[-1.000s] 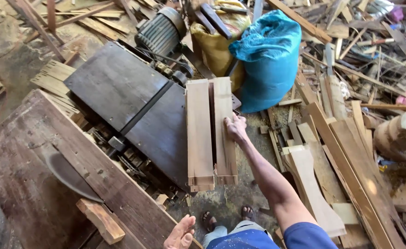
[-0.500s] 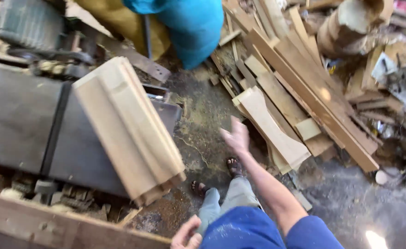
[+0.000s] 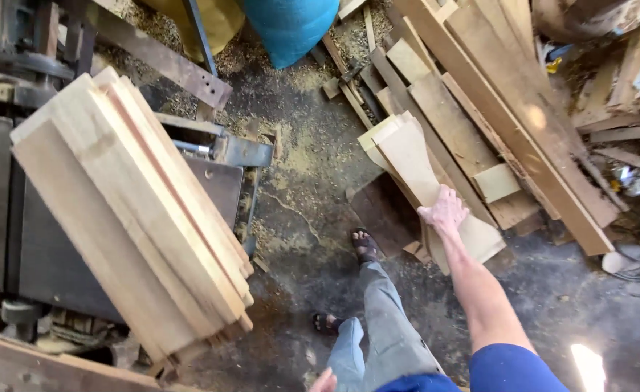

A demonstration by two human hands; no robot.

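Observation:
My right hand reaches down to a curved, shaped wooden piece lying on the floor, with its fingers resting on the narrow waist of the piece. Whether they are closed around it I cannot tell. More shaped pieces lie stacked under it. My left hand shows only as fingertips at the bottom edge and holds nothing that I can see. A stack of several light wooden boards lies slanted across the dark metal machine table on the left.
Long planks lie piled on the floor at the right. A blue sack stands at the top. Sawdust covers the concrete floor. My sandalled feet stand between machine and planks. A cable lies at the right.
My right hand has left the stack of boards on the machine and swung right and down onto the shaped piece on the floor. My view has turned right toward the plank pile.

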